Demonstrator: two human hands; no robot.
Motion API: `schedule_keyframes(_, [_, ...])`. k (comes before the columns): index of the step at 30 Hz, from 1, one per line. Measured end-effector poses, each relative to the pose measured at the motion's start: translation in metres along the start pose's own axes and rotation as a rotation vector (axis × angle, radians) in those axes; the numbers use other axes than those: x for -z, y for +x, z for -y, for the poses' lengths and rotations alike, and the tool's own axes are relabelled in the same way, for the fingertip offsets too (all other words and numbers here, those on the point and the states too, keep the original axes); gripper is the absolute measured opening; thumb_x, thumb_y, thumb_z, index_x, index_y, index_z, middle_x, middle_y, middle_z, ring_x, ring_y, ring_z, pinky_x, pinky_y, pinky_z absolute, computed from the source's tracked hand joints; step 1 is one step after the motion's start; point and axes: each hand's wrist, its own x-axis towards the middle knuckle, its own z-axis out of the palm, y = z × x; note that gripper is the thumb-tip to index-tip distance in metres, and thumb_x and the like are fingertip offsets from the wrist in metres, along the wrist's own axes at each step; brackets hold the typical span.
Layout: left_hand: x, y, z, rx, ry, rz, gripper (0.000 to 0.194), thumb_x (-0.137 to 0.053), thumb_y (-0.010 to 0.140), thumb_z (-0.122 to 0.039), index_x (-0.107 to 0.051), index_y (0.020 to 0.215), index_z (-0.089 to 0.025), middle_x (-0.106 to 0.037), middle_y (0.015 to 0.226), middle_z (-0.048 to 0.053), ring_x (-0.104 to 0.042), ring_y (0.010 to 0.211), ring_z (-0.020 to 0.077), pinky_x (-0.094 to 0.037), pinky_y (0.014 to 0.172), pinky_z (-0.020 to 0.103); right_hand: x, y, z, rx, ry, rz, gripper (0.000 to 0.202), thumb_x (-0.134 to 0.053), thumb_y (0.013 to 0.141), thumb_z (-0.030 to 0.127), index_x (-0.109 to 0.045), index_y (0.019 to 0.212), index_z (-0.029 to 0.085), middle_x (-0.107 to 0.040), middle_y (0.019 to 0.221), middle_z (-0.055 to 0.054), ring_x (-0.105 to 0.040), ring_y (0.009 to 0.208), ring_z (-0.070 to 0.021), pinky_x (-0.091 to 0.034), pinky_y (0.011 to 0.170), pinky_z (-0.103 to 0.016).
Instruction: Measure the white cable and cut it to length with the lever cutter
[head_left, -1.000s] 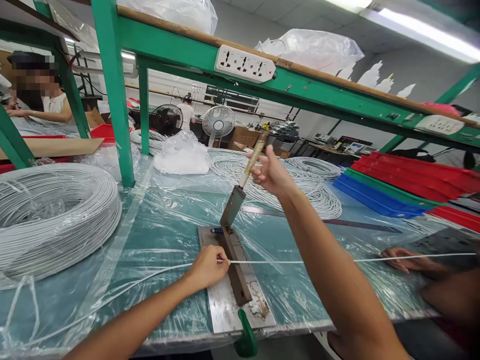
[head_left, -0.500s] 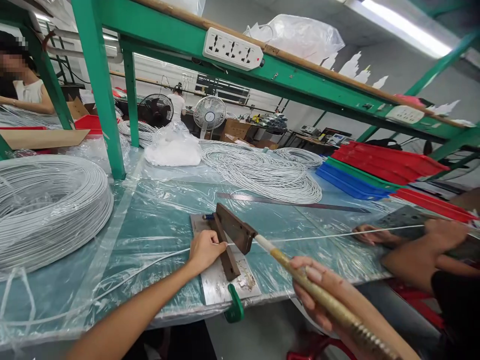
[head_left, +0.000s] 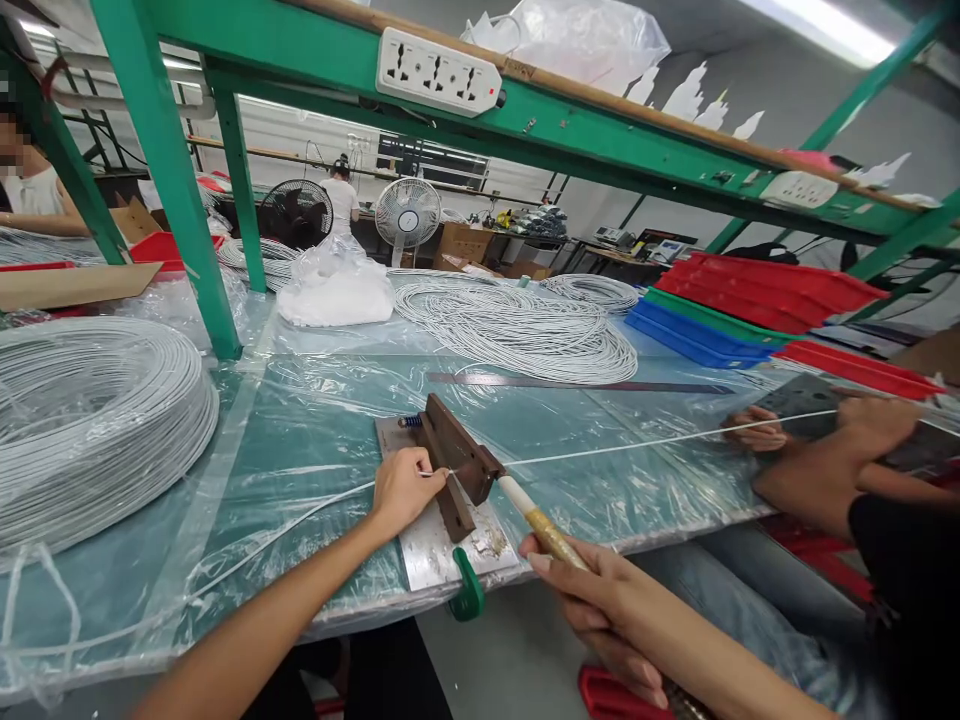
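My left hand (head_left: pixel 407 490) pinches a thin white cable (head_left: pixel 330 502) beside the brown metal blade of a hand cutter (head_left: pixel 454 460). The cutter sits on a metal base plate (head_left: pixel 491 545), held at the table edge by a green clamp (head_left: pixel 466 588). My right hand (head_left: pixel 600 605) is wrapped round the cutter's long handle (head_left: pixel 547 530), which has a white and gold grip. From the cutter the cable runs right to a co-worker's hands (head_left: pixel 877 425). On the left it trails across the plastic-covered table (head_left: pixel 300 400).
A big cable coil (head_left: pixel 112 430) lies at the left, with loose coils (head_left: pixel 517 330) behind the cutter. A metal ruler (head_left: pixel 660 386) lies flat. Stacked red, green and blue trays (head_left: pixel 757 300) stand at the right. A green post (head_left: pixel 172 190) rises left; a shelf with power strips crosses above.
My right hand and the cutter handle have moved down and left, and the blade has come down closer to the base. The view has shifted slightly.
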Motion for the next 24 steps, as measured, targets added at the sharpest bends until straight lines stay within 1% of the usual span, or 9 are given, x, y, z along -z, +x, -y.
schedule_keyframes(3, [0.001, 0.000, 0.000, -0.017, -0.011, 0.009, 0.034, -0.058, 0.070, -0.036, -0.036, 0.051, -0.018, -0.037, 0.049, -0.006, -0.036, 0.050, 0.0098, -0.020, 0.049, 0.023, -0.003, 0.002, -0.004, 0.072, -0.101, -0.015, 0.051, -0.061, 0.065, 0.050, -0.036, 0.099, 0.021, -0.033, 0.042, 0.014, -0.022, 0.022, -0.0030, -0.020, 0.021, -0.012])
schedule_keyframes(10, [-0.001, -0.001, 0.000, -0.028, -0.040, 0.011, 0.035, -0.059, 0.070, -0.036, -0.034, 0.051, -0.018, -0.034, 0.048, -0.006, -0.035, 0.049, 0.0094, -0.019, 0.049, 0.023, 0.000, -0.004, -0.008, 0.149, -0.117, -0.043, 0.040, -0.056, 0.068, 0.048, -0.035, 0.091, 0.022, -0.030, 0.042, 0.014, -0.017, 0.023, -0.0025, -0.015, 0.024, -0.014])
schedule_keyframes(13, [-0.002, -0.001, 0.002, -0.022, -0.061, -0.004, 0.034, -0.059, 0.069, -0.035, -0.036, 0.051, -0.018, -0.035, 0.048, -0.006, -0.034, 0.049, 0.0095, -0.019, 0.049, 0.023, 0.000, 0.007, -0.029, 0.165, -0.146, -0.073, 0.035, -0.053, 0.072, 0.047, -0.038, 0.092, 0.022, -0.030, 0.043, 0.013, -0.016, 0.026, -0.0034, -0.014, 0.026, -0.016])
schedule_keyframes(16, [-0.001, 0.000, 0.006, -0.017, -0.100, -0.038, 0.032, -0.059, 0.068, -0.034, -0.036, 0.051, -0.018, -0.034, 0.049, -0.006, -0.034, 0.050, 0.0096, -0.019, 0.050, 0.023, -0.007, 0.028, -0.064, 0.291, -0.185, -0.240, 0.036, -0.058, 0.069, 0.049, -0.044, 0.082, 0.019, -0.036, 0.052, 0.008, -0.029, 0.037, -0.0044, -0.023, 0.034, -0.016])
schedule_keyframes(18, [0.001, 0.001, 0.009, -0.023, -0.142, -0.044, 0.033, -0.058, 0.069, -0.034, -0.035, 0.051, -0.018, -0.033, 0.050, -0.006, -0.033, 0.051, 0.0094, -0.020, 0.051, 0.022, -0.012, 0.036, -0.081, 0.373, -0.191, -0.293, 0.037, -0.059, 0.068, 0.052, -0.046, 0.077, 0.018, -0.036, 0.055, 0.007, -0.033, 0.042, -0.0054, -0.025, 0.038, -0.017])
schedule_keyframes(19, [0.003, 0.001, 0.010, -0.031, -0.169, -0.037, 0.034, -0.058, 0.069, -0.036, -0.035, 0.051, -0.018, -0.033, 0.050, -0.006, -0.033, 0.051, 0.0092, -0.020, 0.051, 0.022, -0.013, 0.036, -0.084, 0.373, -0.192, -0.280, 0.039, -0.058, 0.070, 0.054, -0.048, 0.081, 0.017, -0.035, 0.054, 0.007, -0.032, 0.041, -0.0056, -0.023, 0.037, -0.017])
schedule_keyframes(21, [0.009, 0.002, 0.012, -0.054, -0.224, -0.012, 0.035, -0.056, 0.071, -0.040, -0.036, 0.053, -0.018, -0.033, 0.051, -0.006, -0.033, 0.052, 0.0088, -0.023, 0.051, 0.021, -0.013, 0.028, -0.079, 0.321, -0.190, -0.235, 0.047, -0.053, 0.075, 0.056, -0.051, 0.101, 0.017, -0.033, 0.050, 0.008, -0.024, 0.035, -0.0049, -0.017, 0.035, -0.017])
schedule_keyframes(23, [0.015, 0.001, 0.013, -0.077, -0.301, 0.003, 0.036, -0.053, 0.074, -0.046, -0.038, 0.056, -0.018, -0.032, 0.052, -0.006, -0.033, 0.052, 0.0086, -0.026, 0.052, 0.020, -0.008, 0.012, -0.060, 0.285, -0.157, -0.201, 0.060, -0.054, 0.078, 0.055, -0.043, 0.123, 0.016, -0.031, 0.045, 0.010, -0.018, 0.032, -0.0040, -0.014, 0.034, -0.016])
schedule_keyframes(24, [0.018, 0.001, 0.013, -0.088, -0.354, 0.007, 0.037, -0.052, 0.075, -0.047, -0.039, 0.057, -0.018, -0.033, 0.053, -0.006, -0.032, 0.053, 0.0086, -0.026, 0.052, 0.020, -0.004, 0.003, -0.047, 0.288, -0.115, -0.180, 0.066, -0.056, 0.078, 0.053, -0.039, 0.130, 0.017, -0.032, 0.045, 0.010, -0.018, 0.032, -0.0038, -0.016, 0.034, -0.016])
